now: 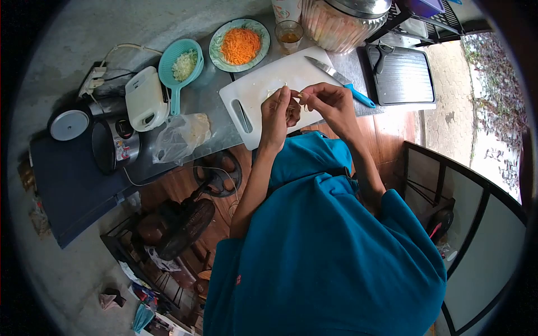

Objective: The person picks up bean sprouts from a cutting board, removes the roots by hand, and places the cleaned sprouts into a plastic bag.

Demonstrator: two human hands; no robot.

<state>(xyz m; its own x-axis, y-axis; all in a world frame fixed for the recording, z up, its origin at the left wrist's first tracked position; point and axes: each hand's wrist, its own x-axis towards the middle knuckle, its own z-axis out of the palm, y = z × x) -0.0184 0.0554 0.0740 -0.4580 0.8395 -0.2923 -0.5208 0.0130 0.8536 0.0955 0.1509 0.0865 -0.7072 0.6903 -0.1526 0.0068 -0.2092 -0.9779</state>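
My left hand (276,115) and my right hand (332,106) meet fingertip to fingertip above the near edge of a white cutting board (249,92). Both are closed in a pinch on a small pale yellowish piece (300,96), too small to tell its kind. The curled fingers of the left hand partly hide its palm. Pale shreds (273,91) lie on the board just behind the hands. A knife with a blue handle (360,96) rests across the board's right side, its blade pointing away to the left.
Behind the board stand a plate of shredded carrot (240,47), a glass (289,37) and a large ribbed jar (342,25). Leftward are a green strainer (178,73) with pale shreds, a plastic bag (182,137) and a white appliance (147,99). A grill plate (402,75) sits right.
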